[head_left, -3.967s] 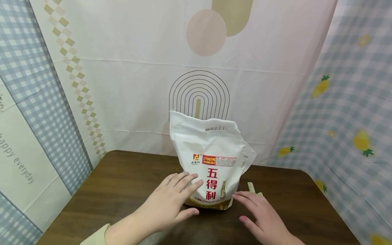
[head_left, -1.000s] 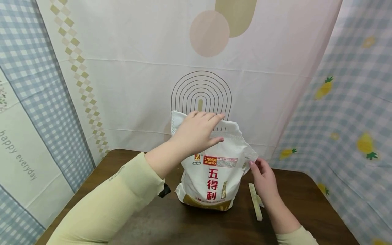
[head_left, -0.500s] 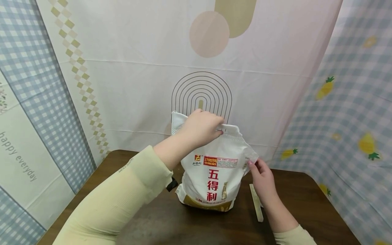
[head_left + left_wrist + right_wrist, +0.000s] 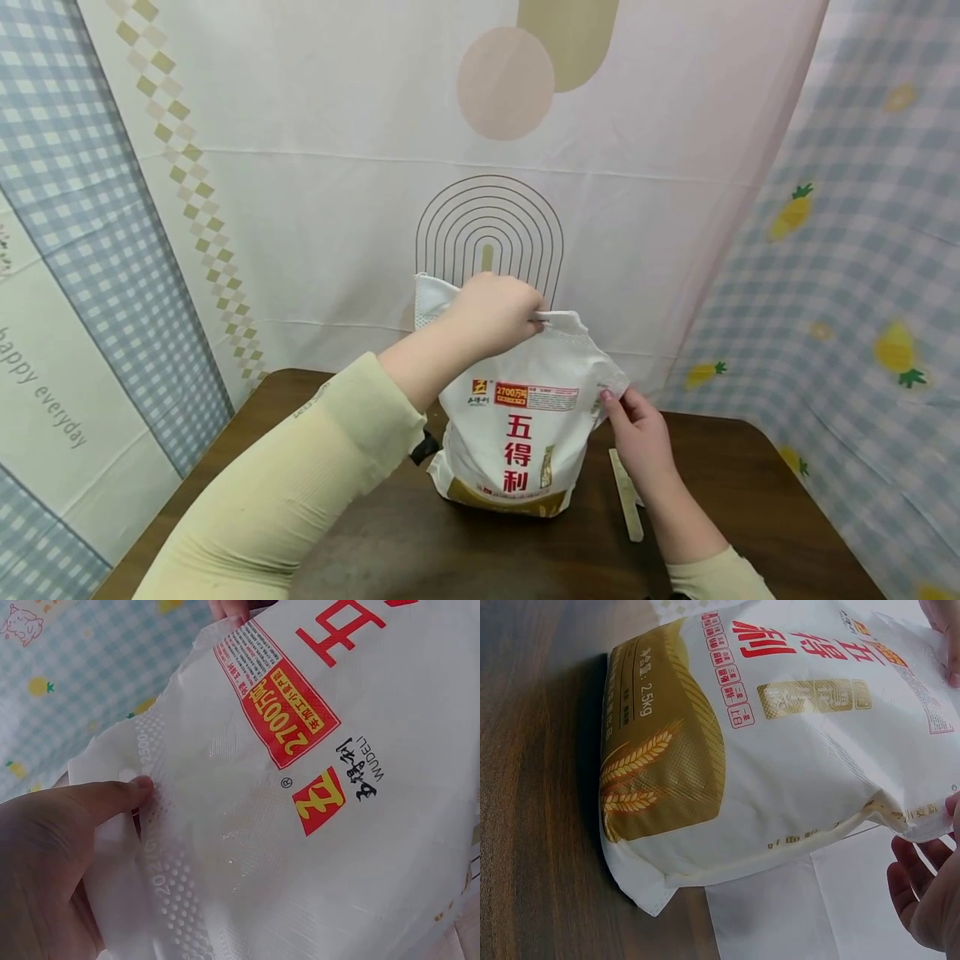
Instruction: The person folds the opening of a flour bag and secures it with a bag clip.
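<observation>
A white flour bag with red lettering and a gold band at its base stands on the brown table, leaning slightly back. My left hand grips its top edge at the handle slot; in the left wrist view the thumb of that hand lies over the front of the embossed strip. My right hand pinches the bag's side corner between thumb and fingers. In the right wrist view the bag's lower end meets the tabletop, and fingers of the right hand curl at the side fold.
A pale, flat narrow strip lies on the wooden table, right of the bag and beside my right forearm. A printed white cloth hangs behind, with a blue checked cloth along the right side.
My left hand has moved up from the bag's lower front to its top and closed round the handle edge. My right hand has risen from near the strip to the side corner.
</observation>
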The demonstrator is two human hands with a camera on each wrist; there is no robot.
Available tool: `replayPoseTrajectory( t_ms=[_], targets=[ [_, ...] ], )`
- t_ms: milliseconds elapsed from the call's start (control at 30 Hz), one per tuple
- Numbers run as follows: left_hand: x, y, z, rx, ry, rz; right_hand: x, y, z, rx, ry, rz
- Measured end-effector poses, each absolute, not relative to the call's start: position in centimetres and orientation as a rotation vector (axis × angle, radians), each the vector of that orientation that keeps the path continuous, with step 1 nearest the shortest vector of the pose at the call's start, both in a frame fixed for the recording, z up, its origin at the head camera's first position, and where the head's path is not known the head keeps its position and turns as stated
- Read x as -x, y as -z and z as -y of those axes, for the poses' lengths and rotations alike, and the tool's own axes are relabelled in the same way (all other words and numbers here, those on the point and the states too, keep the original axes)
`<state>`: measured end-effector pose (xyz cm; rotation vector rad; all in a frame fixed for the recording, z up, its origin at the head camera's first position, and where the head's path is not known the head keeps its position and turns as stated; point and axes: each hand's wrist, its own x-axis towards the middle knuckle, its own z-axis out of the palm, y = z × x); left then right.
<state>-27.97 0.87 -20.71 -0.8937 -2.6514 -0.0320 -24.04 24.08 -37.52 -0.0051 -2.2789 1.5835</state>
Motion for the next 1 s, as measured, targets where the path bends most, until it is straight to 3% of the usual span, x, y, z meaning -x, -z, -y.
replayPoseTrajectory(
  t_ms=[533,1000],
  targets=[
    [28.9,20.5,-0.3,0.892,0.086,2.698,24.8,37.8,-25.5,0.0,-1.347,2.396],
    [29.9,20.4,-0.4,0.87,0.081,2.673,26.3,38.6,-27.1,-0.356,-0.802,2.3]
  ],
)
